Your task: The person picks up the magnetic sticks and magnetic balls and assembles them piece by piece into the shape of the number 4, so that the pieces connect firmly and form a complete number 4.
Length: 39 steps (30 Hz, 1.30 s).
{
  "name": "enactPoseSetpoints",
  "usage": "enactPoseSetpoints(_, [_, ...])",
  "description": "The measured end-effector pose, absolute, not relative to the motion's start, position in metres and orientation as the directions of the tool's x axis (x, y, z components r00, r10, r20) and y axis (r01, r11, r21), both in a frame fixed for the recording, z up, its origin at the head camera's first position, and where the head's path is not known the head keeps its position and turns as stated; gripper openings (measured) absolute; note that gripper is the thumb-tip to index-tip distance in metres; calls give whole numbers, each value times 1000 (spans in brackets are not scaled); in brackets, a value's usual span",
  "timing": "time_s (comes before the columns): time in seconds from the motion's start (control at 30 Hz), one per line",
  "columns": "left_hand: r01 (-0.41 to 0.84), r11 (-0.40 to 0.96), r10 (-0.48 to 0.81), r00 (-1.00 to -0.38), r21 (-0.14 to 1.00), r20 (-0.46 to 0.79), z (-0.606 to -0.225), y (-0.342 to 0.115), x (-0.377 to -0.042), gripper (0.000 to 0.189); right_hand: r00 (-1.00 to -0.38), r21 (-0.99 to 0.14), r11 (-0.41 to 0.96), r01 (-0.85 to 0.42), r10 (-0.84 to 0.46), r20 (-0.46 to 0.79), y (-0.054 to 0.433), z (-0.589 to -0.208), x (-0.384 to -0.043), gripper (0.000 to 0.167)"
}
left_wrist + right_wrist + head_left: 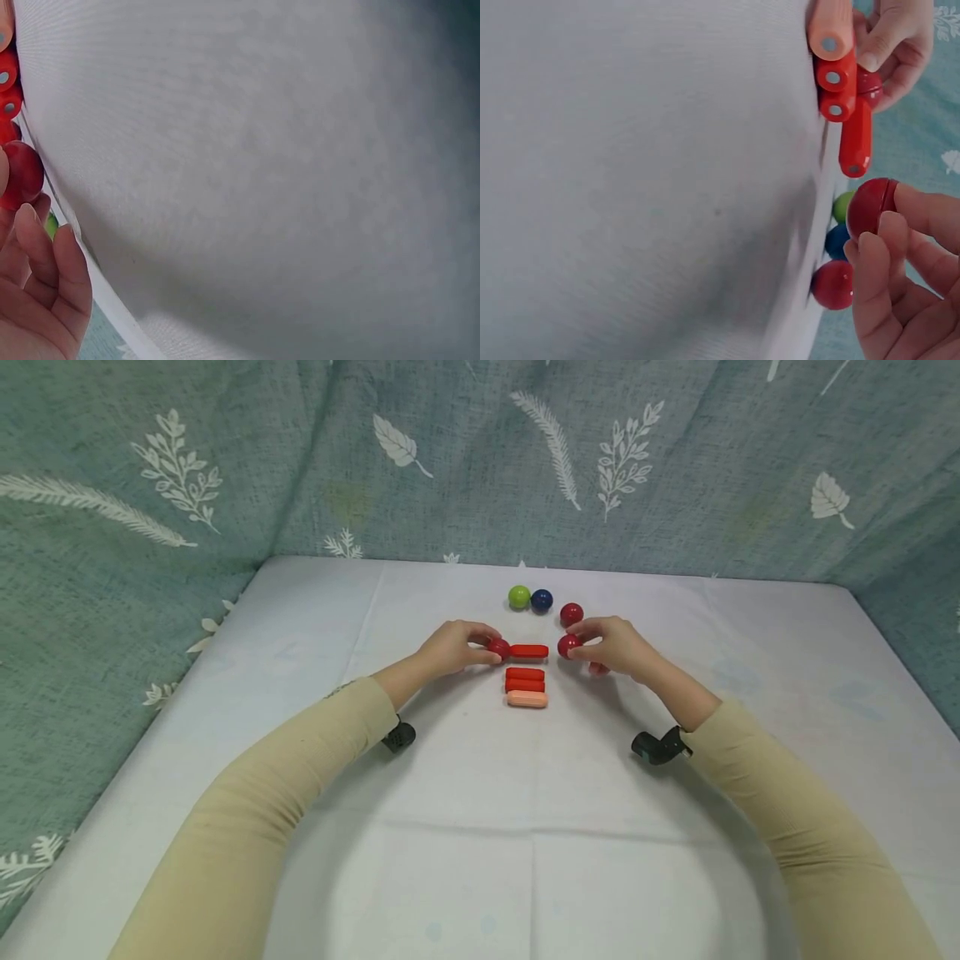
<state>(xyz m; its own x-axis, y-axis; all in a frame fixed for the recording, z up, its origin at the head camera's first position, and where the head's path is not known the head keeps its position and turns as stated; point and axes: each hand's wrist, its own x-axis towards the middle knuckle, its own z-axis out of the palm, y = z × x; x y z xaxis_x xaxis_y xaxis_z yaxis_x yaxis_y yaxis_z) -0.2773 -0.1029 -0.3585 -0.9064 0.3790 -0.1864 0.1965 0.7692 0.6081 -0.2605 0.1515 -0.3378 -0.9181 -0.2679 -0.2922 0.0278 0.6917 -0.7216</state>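
Observation:
Between thumb and fingers, my left hand (459, 647) pinches a red ball (498, 649) at the left end of a red rod (529, 652). My right hand (617, 647) pinches another red ball (567, 646), a small gap from the rod's right end. In the right wrist view that red ball (870, 206) shows a seam line, and the rod's near end has a small grey dot. Just in front lie two more red rods (525, 680) and a peach rod (527, 699), side by side. The left wrist view shows only part of the left hand (45, 292).
Behind the hands sit a green ball (519, 597), a dark blue ball (542, 602) and a third red ball (572, 614). A white cloth (465, 877) covers the table. Green leaf-patterned fabric (480, 468) hangs at the back and sides.

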Motion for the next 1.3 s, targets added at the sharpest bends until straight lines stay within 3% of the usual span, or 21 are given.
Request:
enactPoseSetpoints(0.5, [209,775,376,-911,596,-169,-358,-102,-277,44,-914,-645,764,16,-250,-319,148,-347,-265,39])
enactPoseSetpoints(1.3, [193,775,370,-911,602,-184,-359,-102,-278,43,-900,-706,702,97,-240,-363,141,-348,-272,38])
